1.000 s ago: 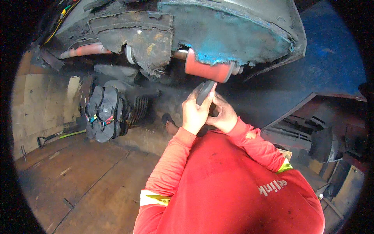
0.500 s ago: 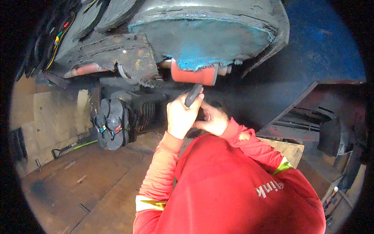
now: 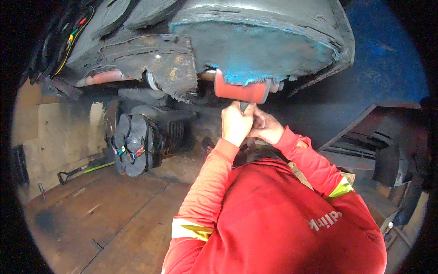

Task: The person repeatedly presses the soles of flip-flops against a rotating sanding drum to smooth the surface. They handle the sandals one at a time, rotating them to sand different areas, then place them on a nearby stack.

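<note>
My left hand (image 3: 237,124) is closed round a dark grey flip-flop (image 3: 244,106), just below a red sanding roller (image 3: 242,91). Only a small dark edge of the flip-flop shows; the fingers hide the rest. Close against the left hand, my right hand (image 3: 268,127) has its fingers curled in and grips the same piece, partly hidden. The flip-flop's top edge is at the roller's underside; I cannot tell whether they touch. A ragged, blue-stained cloth flap (image 3: 260,50) hangs over the roller's top.
Black flip-flops (image 3: 135,146) with coloured straps stand bundled at the left. More flip-flops (image 3: 153,13) lie on the dusty machine top. A second flap (image 3: 169,64) hangs left of the roller. A blue panel (image 3: 378,50) is at the right, above a brown floor (image 3: 123,219).
Both hands have moved up and nearer to the roller. The flip-flop, seen sticking out of the left hand before, is now mostly hidden. The whole view has shifted slightly.
</note>
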Available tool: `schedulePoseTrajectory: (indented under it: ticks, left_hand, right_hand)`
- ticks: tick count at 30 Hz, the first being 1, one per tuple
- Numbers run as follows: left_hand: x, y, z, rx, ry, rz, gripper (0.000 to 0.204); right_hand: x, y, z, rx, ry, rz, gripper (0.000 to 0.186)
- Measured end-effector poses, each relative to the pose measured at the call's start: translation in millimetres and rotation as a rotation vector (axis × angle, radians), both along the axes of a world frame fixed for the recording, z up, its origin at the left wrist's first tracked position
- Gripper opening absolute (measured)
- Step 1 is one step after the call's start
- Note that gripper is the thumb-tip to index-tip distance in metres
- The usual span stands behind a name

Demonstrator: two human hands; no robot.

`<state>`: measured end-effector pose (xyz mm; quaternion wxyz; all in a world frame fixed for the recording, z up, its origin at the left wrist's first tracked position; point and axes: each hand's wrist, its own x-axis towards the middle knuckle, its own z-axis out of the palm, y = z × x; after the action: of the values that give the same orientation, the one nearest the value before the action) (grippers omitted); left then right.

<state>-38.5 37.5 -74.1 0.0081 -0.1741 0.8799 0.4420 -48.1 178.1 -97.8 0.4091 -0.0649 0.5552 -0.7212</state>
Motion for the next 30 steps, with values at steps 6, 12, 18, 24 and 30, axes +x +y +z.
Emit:
schedulePoseTrajectory:
  ticks: [6, 12, 18, 24, 30]
  left_hand:
    - [36, 3, -12, 0.628, 0.199, 0.072, 0.034]
    - [52, -21, 14, 0.579, 0.16, -0.017, 0.038]
    - [39, -23, 34, 0.038, 0.214, -0.116, 0.032]
    - [32, -21, 43, -0.21, 0.216, -0.164, 0.038]
    - [21, -17, 32, -0.341, 0.125, -0.172, 0.047]
  right_hand:
    - [25, 13, 2, 0.574, 0.636, 0.094, 0.068]
    - [46, -1, -6, 0.983, 1.2, 0.009, 0.062]
    - [44, -15, -17, 0.895, 1.145, -0.038, 0.045]
    - [48, -12, -16, 0.508, 0.875, -0.086, 0.055]
    - [37, -5, 6, 0.347, 0.624, -0.07, 0.065]
